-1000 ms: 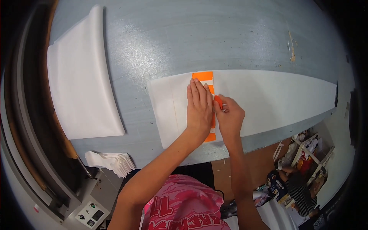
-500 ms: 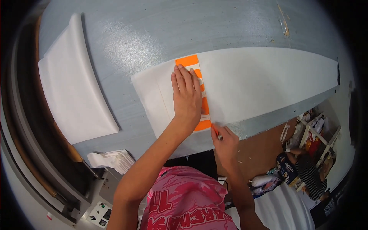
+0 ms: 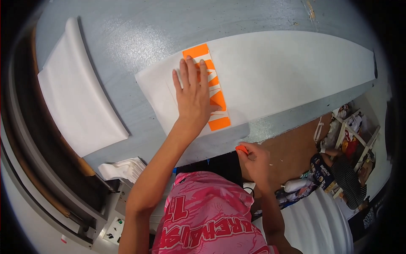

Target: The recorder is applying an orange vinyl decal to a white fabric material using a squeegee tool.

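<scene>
An orange-and-white printed strip [image 3: 218, 100] lies across a long white sheet [image 3: 287, 72] on the grey-blue table. My left hand [image 3: 192, 95] rests flat with fingers spread, partly over the strip's left side and partly over the white sheet. Off the near edge of the sheet, my right hand [image 3: 255, 161] is closed, pinching a small orange object [image 3: 242, 149] between thumb and fingers. Most of that object is hidden in the hand, so its kind is unclear. The right hand is apart from the strip, close to the table's front edge.
A folded white sheet [image 3: 78, 91] lies at the left of the table [image 3: 135, 40]. White folded cloth [image 3: 122, 170] sits by the near left corner, beside a machine with dark rollers [image 3: 59, 139]. A person [image 3: 347, 180] and a cluttered shelf [image 3: 359, 131] are at the right.
My right hand has drawn away from the strip's near end toward me with the orange object. My left hand's fingers have spread and shifted left on the strip. The whole view has shifted slightly.
</scene>
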Motion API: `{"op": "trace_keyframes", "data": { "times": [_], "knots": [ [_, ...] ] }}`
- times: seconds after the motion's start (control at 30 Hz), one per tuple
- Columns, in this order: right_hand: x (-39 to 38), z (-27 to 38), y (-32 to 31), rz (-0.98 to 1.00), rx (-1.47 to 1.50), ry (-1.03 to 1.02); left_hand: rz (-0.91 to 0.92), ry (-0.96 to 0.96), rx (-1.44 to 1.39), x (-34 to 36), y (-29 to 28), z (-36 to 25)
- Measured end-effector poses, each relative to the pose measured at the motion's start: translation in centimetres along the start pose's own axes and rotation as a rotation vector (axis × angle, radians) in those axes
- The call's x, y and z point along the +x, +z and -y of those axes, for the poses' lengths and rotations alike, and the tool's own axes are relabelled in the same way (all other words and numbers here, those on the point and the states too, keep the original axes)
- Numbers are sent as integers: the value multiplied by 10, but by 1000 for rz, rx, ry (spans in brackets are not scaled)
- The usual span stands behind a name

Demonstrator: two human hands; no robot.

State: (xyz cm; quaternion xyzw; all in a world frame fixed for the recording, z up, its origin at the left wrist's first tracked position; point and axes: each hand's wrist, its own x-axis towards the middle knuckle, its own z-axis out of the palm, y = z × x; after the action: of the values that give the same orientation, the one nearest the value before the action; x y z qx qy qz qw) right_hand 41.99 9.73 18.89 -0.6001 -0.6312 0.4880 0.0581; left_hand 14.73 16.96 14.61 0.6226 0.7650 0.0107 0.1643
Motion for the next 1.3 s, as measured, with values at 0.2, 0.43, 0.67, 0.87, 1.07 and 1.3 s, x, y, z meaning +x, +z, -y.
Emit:
{"op": "trace_keyframes", "data": {
  "times": [0.2, 0.43, 0.67, 0.87, 1.07, 1.3],
  "knots": [
    [-4, -11, -6, 1, 13, -59, -117, -70, -123, -16, 7, 39],
    [-6, -10, -14, -83, 21, 26, -279, -90, -277, -32, 6, 23],
    [-14, 4, -36, -153, -158, -10, -269, -535, -402, -44, 14, -22],
    [6, -12, -76, -104, -203, -32, -477, -615, -502, -36, 30, -42],
    [27, -5, -109, -39, -201, -56, -520, -785, -842, -25, 34, -58],
    [50, -8, -148, 28, -170, -112, -533, -870, -1073, -11, 28, -74]
  ]
}}
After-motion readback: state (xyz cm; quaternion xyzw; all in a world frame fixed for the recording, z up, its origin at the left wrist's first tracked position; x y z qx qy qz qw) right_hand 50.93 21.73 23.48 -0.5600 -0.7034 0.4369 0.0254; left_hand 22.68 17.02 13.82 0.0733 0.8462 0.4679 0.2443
